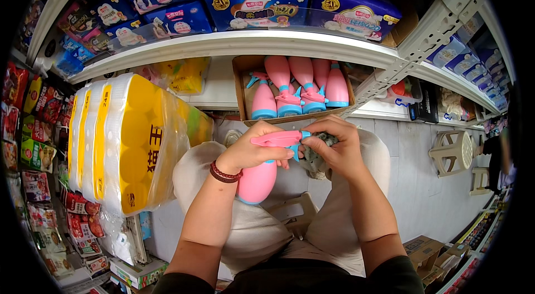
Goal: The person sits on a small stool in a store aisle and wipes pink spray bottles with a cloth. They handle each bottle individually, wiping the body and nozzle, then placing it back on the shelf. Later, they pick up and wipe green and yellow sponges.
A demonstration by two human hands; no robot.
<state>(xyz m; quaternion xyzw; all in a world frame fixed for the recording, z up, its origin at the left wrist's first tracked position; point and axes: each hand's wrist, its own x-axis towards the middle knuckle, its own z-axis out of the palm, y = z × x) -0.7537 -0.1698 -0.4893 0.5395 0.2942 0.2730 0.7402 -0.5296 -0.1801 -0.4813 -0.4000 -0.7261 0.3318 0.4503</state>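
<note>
My left hand [250, 148] grips a pink spray bottle [257, 183] by its neck and head, the body hanging below the hand over my thigh. The bottle has a light blue nozzle, trigger and base. In my right hand [338, 143] is a crumpled grey-green cloth [315, 156], and its thumb and fingers are at the blue nozzle [306, 134]. Beyond my hands, a cardboard box [239, 85] on the low shelf holds several more pink spray bottles [264, 100], some upright and some tipped.
A large yellow and white plastic-wrapped pack of rolls [138, 143] stands at the left. Above the box runs a white shelf edge [250, 45] bearing blue packages [255, 8]. Plastic stools [453, 152] stand at the right, near a partly visible person [495, 156]. Cardboard boxes [422, 254] lie lower right.
</note>
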